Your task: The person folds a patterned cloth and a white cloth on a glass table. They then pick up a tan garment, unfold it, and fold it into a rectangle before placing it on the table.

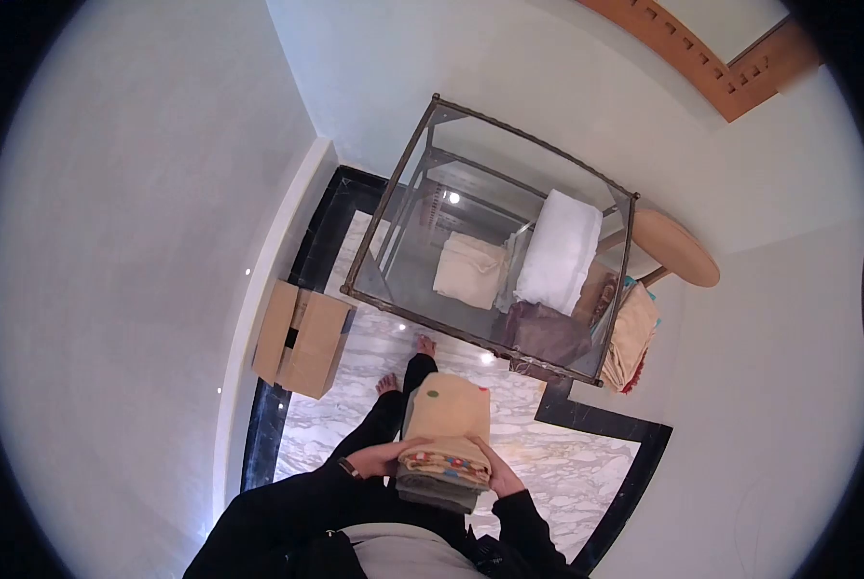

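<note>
A stack of folded cloths is held close in front of my body, cream with coloured dots on top, a patterned fold below and grey cloth at the bottom. My left hand grips the stack's left side, a band at its wrist. On the opposite side, my right hand presses against the cloths, fingers along the edge. Both hands are closed on the stack; some fingers are hidden beneath it.
Ahead stands a metal-framed glass shelf unit carrying a folded cream cloth, a white roll and a dark brown cloth. A cardboard box sits left by the wall. Right of the shelf are a wooden stool and hanging cloths.
</note>
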The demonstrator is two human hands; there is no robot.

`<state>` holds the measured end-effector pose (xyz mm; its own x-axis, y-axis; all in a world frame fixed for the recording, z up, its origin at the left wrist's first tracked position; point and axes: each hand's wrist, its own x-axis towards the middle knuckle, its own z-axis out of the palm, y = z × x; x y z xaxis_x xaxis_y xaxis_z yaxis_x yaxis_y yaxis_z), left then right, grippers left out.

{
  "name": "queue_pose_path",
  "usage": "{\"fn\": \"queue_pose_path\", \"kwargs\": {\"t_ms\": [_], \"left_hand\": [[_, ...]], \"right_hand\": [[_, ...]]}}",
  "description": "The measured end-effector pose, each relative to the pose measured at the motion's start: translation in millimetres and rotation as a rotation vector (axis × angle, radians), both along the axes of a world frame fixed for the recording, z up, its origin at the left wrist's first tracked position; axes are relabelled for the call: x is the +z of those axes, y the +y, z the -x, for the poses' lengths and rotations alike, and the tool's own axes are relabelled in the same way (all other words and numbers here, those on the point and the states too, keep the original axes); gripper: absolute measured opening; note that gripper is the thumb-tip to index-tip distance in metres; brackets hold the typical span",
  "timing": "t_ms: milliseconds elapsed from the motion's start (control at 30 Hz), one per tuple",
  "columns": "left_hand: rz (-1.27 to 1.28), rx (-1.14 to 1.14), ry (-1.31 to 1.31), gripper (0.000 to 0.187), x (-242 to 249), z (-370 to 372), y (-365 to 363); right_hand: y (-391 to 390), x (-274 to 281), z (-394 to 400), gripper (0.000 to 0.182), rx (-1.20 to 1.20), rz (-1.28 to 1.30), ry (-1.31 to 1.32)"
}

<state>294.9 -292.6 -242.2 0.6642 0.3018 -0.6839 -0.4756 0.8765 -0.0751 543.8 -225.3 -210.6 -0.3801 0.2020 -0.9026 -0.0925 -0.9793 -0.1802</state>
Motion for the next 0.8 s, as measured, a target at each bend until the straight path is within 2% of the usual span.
{"fn": "queue_pose_path", "kwargs": {"t_ms": [67, 167, 200, 300, 333, 433, 467, 533, 600, 667, 767, 800], "left_hand": [[0.009, 0.057, -0.006, 0.045, -21, 6, -9], [-0.039, 0.158, 0.064, 0.046, 3, 20, 10], [-0.024, 0.208, 0.099, 0.047, 10, 22, 17], [0.03, 0.192, 0.148, 0.045, 2, 24, 25], [0.014, 0.203, 0.15, 0.044, -4, 24, 22], [-0.059, 0.309, 0.066, 0.044, -23, 9, 13], [-0.101, 0.29, 0.083, 0.043, -21, 3, 11], [-0.276, 0.314, 0.119, 0.044, 4, 4, 6], [-0.018, 0.208, 0.078, 0.048, -10, -10, 12], [-0.04, 0.241, 0.059, 0.043, -8, -13, 8], [-0.063, 0.251, 0.018, 0.044, -4, -12, -2], [-0.093, 0.286, 0.022, 0.046, 5, -9, -7]], "right_hand": [[17, 8, 21, 0.047, 0.037, 0.061, -0.036], [34, -5, 38, 0.049, 0.069, 0.027, 0.007], [35, -28, 37, 0.05, 0.059, 0.012, 0.05], [49, -25, 49, 0.044, 0.097, 0.032, 0.015], [47, -16, 52, 0.037, 0.069, -0.073, 0.026], [43, -30, 38, 0.034, 0.02, -0.086, 0.121], [35, -12, 27, 0.034, 0.067, -0.269, 0.129], [32, -18, 19, 0.035, 0.029, -0.154, 0.079], [28, -28, 5, 0.036, 0.002, -0.066, 0.061], [26, -36, -3, 0.036, -0.019, -0.004, 0.088], [22, -25, 1, 0.037, 0.103, -0.094, 0.128], [23, -20, 11, 0.031, 0.013, 0.049, -0.068]]}}
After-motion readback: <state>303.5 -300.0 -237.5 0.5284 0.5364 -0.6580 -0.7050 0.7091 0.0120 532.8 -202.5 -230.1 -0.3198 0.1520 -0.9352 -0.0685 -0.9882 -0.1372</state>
